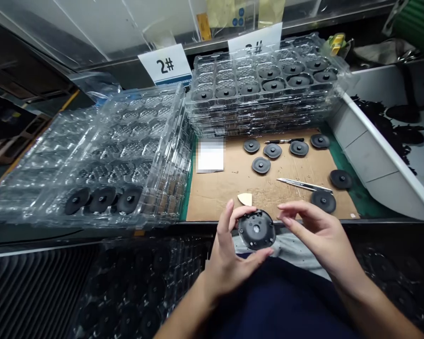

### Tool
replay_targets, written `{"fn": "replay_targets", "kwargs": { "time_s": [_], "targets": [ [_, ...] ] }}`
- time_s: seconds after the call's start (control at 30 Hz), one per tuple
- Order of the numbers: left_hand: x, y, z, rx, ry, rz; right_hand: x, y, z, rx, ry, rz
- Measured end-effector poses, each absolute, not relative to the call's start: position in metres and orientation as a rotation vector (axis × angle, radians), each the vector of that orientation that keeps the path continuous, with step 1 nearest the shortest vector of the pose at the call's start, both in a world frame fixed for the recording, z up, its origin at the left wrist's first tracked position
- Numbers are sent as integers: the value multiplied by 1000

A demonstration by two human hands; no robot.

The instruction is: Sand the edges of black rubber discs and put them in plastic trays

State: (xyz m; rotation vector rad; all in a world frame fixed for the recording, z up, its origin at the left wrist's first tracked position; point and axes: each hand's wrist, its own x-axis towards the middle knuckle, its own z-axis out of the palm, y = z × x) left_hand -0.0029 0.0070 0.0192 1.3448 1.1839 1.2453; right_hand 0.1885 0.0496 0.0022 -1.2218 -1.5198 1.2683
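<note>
While the left hand (229,259) grips disc (256,229) edges, cardboard (219,195) spreads beyond.

Held by its edge in my left hand (229,252), a black, rounded disc-like part (257,229) faces up toward my head camera, over the near edge of the cardboard (219,200). Its broad face looks smooth and dark, with a pale round spot at the centre. Small bright dots, too fine for me to identify, ring the rim, and a cluster of small black details lines the far side. The thumb sits by the near edge, with fingers at the far left. My right hand (309,230) is just beside it.
</note>
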Motion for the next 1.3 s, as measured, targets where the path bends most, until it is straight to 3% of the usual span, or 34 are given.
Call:
{"fn": "replay_targets", "kwargs": {
  "time_s": [0.3, 0.5, 0.63, 0.9, 1.3],
  "targets": [
    [-10, -4, 20, 1374, 1198, 1065, 180, 63, 32, -1005, -1711, 1829],
    [-14, -4, 17, 1016, 996, 906, 172, 68, 30, -791, -1371, 2296],
    [-14, -2, 13, 928, 907, 873, 169, 64, 25, -660, -1116, 2414],
    [-14, 3, 10, 938, 840, 832, 178, 59, 32, -718, -1214, 2307],
    [2, 6, -2, 1229, 910, 956, 209, 27, 16, -1104, -1411, 1827]
  ]
}}
